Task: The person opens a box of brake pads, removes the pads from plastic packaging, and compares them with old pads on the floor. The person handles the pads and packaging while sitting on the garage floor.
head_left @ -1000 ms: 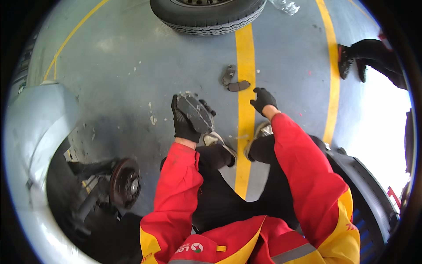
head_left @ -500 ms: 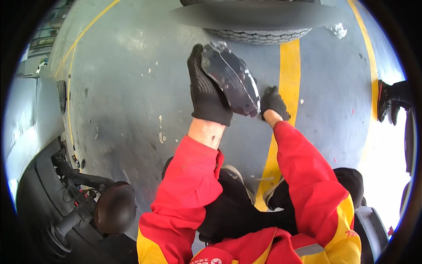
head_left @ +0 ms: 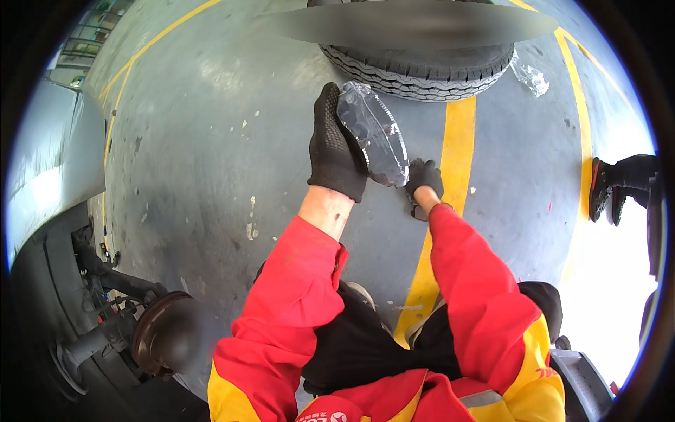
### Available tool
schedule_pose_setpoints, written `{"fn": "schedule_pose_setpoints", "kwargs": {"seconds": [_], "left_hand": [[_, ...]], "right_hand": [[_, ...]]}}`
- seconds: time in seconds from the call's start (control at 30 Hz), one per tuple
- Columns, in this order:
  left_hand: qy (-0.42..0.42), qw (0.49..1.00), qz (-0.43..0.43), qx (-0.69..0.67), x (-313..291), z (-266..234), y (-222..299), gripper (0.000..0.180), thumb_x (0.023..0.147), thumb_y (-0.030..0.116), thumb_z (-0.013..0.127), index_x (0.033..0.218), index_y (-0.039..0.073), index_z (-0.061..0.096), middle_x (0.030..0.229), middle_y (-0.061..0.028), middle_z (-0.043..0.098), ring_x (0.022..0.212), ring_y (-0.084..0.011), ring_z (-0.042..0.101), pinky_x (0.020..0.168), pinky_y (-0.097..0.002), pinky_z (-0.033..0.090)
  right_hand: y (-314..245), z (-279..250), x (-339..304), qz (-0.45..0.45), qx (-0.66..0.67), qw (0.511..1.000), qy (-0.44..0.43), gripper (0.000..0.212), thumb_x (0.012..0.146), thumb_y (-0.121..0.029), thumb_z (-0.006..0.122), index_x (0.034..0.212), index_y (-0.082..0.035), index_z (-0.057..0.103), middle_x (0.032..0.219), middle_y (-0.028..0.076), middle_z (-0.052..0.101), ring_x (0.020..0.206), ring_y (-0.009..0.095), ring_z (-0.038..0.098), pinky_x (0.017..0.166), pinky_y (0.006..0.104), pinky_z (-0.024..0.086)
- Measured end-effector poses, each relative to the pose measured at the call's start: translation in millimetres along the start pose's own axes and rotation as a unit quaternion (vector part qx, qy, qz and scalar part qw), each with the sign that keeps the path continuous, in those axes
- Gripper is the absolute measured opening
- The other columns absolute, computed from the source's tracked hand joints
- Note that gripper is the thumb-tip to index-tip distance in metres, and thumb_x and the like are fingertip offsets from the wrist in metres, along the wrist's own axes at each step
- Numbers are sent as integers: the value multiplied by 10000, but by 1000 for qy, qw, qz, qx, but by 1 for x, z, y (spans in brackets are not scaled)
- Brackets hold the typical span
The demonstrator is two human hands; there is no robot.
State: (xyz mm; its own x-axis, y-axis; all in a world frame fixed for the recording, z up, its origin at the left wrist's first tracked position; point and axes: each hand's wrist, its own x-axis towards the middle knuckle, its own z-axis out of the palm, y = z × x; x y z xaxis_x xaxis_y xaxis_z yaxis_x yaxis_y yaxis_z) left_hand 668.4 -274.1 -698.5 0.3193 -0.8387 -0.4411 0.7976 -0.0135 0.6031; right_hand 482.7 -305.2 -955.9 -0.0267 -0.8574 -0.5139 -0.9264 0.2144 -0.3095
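Note:
My left hand point(head_left: 336, 151), in a black knitted glove, grips a pack of brake pads point(head_left: 374, 133) held up above the floor. The pads are dark and curved, and a shiny clear plastic wrap covers them. The glove's palm and thumb side press along the pack's left edge; its fingertips are partly hidden behind it. By the pack's lower right end is my right hand point(head_left: 425, 183), also in a black glove. Its fingers are curled at the edge of the wrap, and whatever they pinch is hidden.
A tyre point(head_left: 422, 81) lies ahead on the grey floor, beside crumpled clear plastic point(head_left: 532, 76). A vehicle's exposed wheel hub point(head_left: 165, 334) stands at lower left. Another person's shoes point(head_left: 605, 190) are at the right. A grey plastic piece point(head_left: 583, 383) is at lower right.
The pack has turned so that it looks narrower, with more glare on its wrap. My right hand has come closer to its lower end. More of the tyre shows as the view shifted.

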Motion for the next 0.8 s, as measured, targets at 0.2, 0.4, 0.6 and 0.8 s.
{"fn": "schedule_pose_setpoints", "kwargs": {"seconds": [0.2, 0.4, 0.6, 0.8], "left_hand": [[46, 999, 16, -12, -14, 3, 20, 446, 995, 568, 549, 1027, 138, 662, 911, -89, 684, 829, -311, 677, 756, -537, 588], [12, 996, 24, -87, -4, 8, 22, 412, 999, 481, 663, 1172, 109, 702, 1056, -58, 732, 946, -232, 694, 885, -375, 569], [-92, 983, -1, -157, 5, 4, 0, 359, 1048, 393, 622, 1232, 91, 685, 1153, -52, 728, 1063, -214, 690, 954, -358, 560], [-67, 986, -1, -153, -10, 14, -7, 406, 1044, 388, 632, 1299, 74, 662, 1248, -47, 706, 1154, -208, 655, 1024, -360, 525]], "right_hand": [[-71, -129, -38, -29, 509, 827, -236, 273, 951, -270, 662, 995, -1, 679, 851, 109, 684, 708, 219, 687, 661, 387, 579], [-140, -282, -138, -408, 399, 818, -76, 508, 824, -123, 748, 1266, 53, 571, 761, 121, 662, 609, 189, 660, 554, 329, 525], [-128, -274, -183, -425, 278, 858, 83, 683, 744, -106, 788, 1380, -27, 551, 987, 94, 689, 856, 166, 668, 761, 322, 557], [-132, -260, -181, -405, 265, 863, 145, 511, 764, -133, 779, 1230, -9, 611, 951, 188, 724, 878, 336, 728, 787, 393, 573]]}}
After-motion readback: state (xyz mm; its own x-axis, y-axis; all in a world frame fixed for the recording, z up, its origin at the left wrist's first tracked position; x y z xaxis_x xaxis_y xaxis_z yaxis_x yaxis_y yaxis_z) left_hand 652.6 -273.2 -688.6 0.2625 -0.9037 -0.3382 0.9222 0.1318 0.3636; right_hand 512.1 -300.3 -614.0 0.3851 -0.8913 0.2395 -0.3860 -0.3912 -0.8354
